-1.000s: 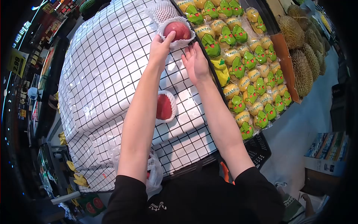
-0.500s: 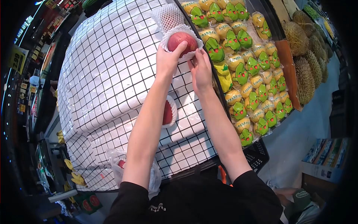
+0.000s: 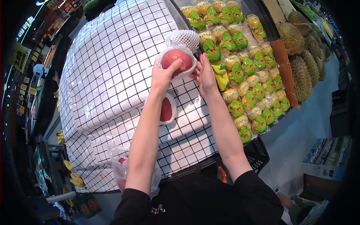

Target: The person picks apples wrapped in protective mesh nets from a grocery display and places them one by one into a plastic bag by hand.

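A red apple (image 3: 175, 61) sits in a white foam net, with more foam netting (image 3: 184, 39) sticking out beyond it. My left hand (image 3: 163, 77) grips this apple, its thumb across the fruit. Close on the right side of the net is my right hand (image 3: 205, 77), fingers apart and palm toward the fruit. A second apple (image 3: 165, 109) in a foam net lies on the grid-patterned cloth (image 3: 108, 86), partly behind my left forearm. Nearer my body, a clear plastic bag (image 3: 119, 170) with red fruit in it is partly hidden by the same forearm.
Rows of wrapped yellow fruit (image 3: 248, 65) with green leaf-shaped labels fill the tray at the right. Durians (image 3: 300, 77) lie beyond a cardboard edge (image 3: 284, 71). A black basket (image 3: 258, 153) is below the tray. Part of a person shows at the lower right.
The gripped apple and its netting have come nearer my body, with both hands. The netting has swung to the right. My right hand's fingers have moved off the net's lower edge.
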{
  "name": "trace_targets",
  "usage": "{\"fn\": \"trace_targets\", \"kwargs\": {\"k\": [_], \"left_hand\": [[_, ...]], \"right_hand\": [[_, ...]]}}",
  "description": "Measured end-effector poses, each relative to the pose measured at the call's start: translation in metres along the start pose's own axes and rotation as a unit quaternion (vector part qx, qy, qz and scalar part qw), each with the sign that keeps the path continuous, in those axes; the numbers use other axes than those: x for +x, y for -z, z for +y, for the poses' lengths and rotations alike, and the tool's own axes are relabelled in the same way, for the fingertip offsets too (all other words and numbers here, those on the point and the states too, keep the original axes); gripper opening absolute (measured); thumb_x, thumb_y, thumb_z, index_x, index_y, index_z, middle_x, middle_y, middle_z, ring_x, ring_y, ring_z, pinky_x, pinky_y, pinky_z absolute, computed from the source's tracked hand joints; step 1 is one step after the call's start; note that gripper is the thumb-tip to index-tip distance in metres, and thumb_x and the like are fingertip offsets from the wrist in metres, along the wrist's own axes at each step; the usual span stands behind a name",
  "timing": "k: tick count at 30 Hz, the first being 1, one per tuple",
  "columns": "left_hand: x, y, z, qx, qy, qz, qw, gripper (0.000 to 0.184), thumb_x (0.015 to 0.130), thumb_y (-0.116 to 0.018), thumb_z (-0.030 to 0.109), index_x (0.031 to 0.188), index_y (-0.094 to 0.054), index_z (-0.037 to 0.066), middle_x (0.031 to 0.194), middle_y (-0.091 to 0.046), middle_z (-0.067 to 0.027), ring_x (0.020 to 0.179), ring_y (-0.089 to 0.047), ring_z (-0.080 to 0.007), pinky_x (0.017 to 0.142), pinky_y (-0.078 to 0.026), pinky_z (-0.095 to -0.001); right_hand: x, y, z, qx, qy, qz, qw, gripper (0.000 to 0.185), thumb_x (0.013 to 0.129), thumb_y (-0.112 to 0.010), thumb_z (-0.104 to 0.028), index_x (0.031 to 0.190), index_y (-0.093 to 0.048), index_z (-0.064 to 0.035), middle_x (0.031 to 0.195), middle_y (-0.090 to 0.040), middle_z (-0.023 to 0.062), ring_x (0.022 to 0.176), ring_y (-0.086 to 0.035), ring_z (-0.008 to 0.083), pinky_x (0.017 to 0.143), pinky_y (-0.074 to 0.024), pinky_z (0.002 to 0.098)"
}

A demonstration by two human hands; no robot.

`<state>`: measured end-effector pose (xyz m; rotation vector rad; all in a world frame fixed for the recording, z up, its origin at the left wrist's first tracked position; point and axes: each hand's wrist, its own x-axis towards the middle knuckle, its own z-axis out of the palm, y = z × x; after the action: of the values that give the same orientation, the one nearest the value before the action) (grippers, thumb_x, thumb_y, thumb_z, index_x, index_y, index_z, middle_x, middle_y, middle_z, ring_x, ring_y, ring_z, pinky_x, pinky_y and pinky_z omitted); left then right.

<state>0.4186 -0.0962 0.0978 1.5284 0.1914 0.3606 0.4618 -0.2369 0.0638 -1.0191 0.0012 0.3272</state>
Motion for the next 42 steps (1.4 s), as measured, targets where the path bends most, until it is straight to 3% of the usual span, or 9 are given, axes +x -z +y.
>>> {"fn": "trace_targets", "kwargs": {"k": [6, 17, 21, 22, 25, 27, 29, 35, 42], "left_hand": [[-0.015, 0.02, 0.001, -0.055, 0.037, -0.041, 0.997, 0.057, 0.079, -0.076, 0.031, 0.121, -0.055, 0.0, 0.109, -0.064, -0.0088, 0.096, -0.061, -0.0165, 0.088, -0.047, -0.0309], [-0.045, 0.036, 0.036, -0.246, 0.003, 0.002, 0.969, 0.053, 0.086, -0.069, 0.033, 0.124, -0.053, 0.0, 0.112, -0.062, -0.0087, 0.102, -0.06, -0.0173, 0.091, -0.047, -0.0326], [-0.084, 0.036, 0.055, -0.198, -0.016, 0.005, 0.98, 0.063, 0.086, -0.064, 0.044, 0.13, -0.049, 0.001, 0.119, -0.061, -0.0102, 0.108, -0.06, -0.021, 0.094, -0.047, -0.0361], [-0.095, 0.036, 0.058, -0.222, -0.01, -0.017, 0.975, 0.063, 0.087, -0.064, 0.044, 0.13, -0.048, 0.001, 0.119, -0.061, -0.0105, 0.108, -0.06, -0.0212, 0.095, -0.047, -0.0366], [-0.13, 0.034, 0.069, -0.279, 0.024, -0.066, 0.958, 0.059, 0.092, -0.056, 0.045, 0.132, -0.048, 0.002, 0.123, -0.06, -0.0113, 0.112, -0.06, -0.0212, 0.098, -0.047, -0.0374], [-0.154, 0.031, 0.074, -0.34, 0.045, -0.1, 0.934, 0.056, 0.095, -0.051, 0.044, 0.133, -0.047, 0.002, 0.123, -0.061, -0.0109, 0.11, -0.061, -0.0204, 0.098, -0.048, -0.0368], [-0.182, 0.029, 0.082, -0.363, 0.098, -0.091, 0.922, 0.057, 0.097, -0.049, 0.044, 0.135, -0.045, 0.001, 0.126, -0.059, -0.0107, 0.113, -0.059, -0.0196, 0.098, -0.047, -0.0358], [-0.239, 0.042, 0.086, -0.221, -0.006, -0.078, 0.972, 0.062, 0.096, -0.054, 0.045, 0.134, -0.042, -0.003, 0.123, -0.056, -0.0116, 0.112, -0.055, -0.0168, 0.1, -0.042, -0.0331], [-0.288, 0.089, 0.09, -0.081, 0.009, -0.089, 0.993, 0.076, 0.094, -0.053, 0.05, 0.139, -0.032, -0.007, 0.126, -0.055, -0.0255, 0.115, -0.057, -0.0308, 0.099, -0.043, -0.037]], "right_hand": [[-0.006, -0.008, -0.003, 0.056, 0.009, -0.037, 0.998, 0.047, 0.101, -0.043, -0.041, 0.136, -0.043, -0.0092, 0.13, -0.056, 0.0068, 0.107, -0.06, 0.0187, 0.089, -0.0456, 0.0317], [0.009, -0.004, 0.021, -0.043, 0.093, 0.081, 0.991, 0.029, 0.097, -0.057, -0.029, 0.117, -0.056, -0.0073, 0.101, -0.063, 0.0002, 0.086, -0.058, 0.0082, 0.081, -0.0474, 0.0274], [-0.034, -0.015, 0.014, -0.12, 0.165, 0.124, 0.971, 0.063, 0.095, -0.059, -0.026, 0.143, -0.033, 0.0052, 0.138, -0.047, 0.0197, 0.129, -0.046, 0.0273, 0.104, -0.0387, 0.037], [-0.054, -0.016, 0.013, -0.099, 0.187, 0.064, 0.975, 0.074, 0.095, -0.06, -0.034, 0.146, -0.025, 0.0064, 0.151, -0.029, 0.0234, 0.142, -0.028, 0.0333, 0.113, -0.0264, 0.0422], [-0.115, -0.027, 0.005, 0.005, 0.195, -0.133, 0.972, 0.088, 0.089, -0.061, -0.05, 0.148, -0.022, 0.0023, 0.15, -0.032, 0.017, 0.14, -0.031, 0.0266, 0.114, -0.0265, 0.0421], [-0.143, -0.034, 0.002, 0.047, 0.21, -0.226, 0.95, 0.12, 0.074, -0.072, -0.064, 0.15, -0.009, 0.0047, 0.154, -0.021, 0.0194, 0.14, -0.03, 0.0328, 0.115, -0.026, 0.0442], [-0.176, -0.044, -0.007, 0.027, 0.184, -0.216, 0.958, 0.14, 0.057, -0.083, -0.065, 0.15, -0.005, 0.0045, 0.149, -0.028, 0.0195, 0.138, -0.034, 0.0301, 0.114, -0.03, 0.0437], [-0.231, -0.035, 0.028, -0.008, 0.153, -0.146, 0.977, 0.138, 0.053, -0.089, -0.056, 0.15, -0.01, 0.0024, 0.145, -0.035, 0.0164, 0.13, -0.043, 0.0281, 0.112, -0.0332, 0.0416], [-0.285, -0.035, 0.062, -0.003, 0.157, -0.136, 0.978, 0.109, 0.069, -0.075, -0.06, 0.146, -0.025, -0.0016, 0.142, -0.041, 0.0171, 0.125, -0.049, 0.0314, 0.105, -0.0427, 0.0447]]}}
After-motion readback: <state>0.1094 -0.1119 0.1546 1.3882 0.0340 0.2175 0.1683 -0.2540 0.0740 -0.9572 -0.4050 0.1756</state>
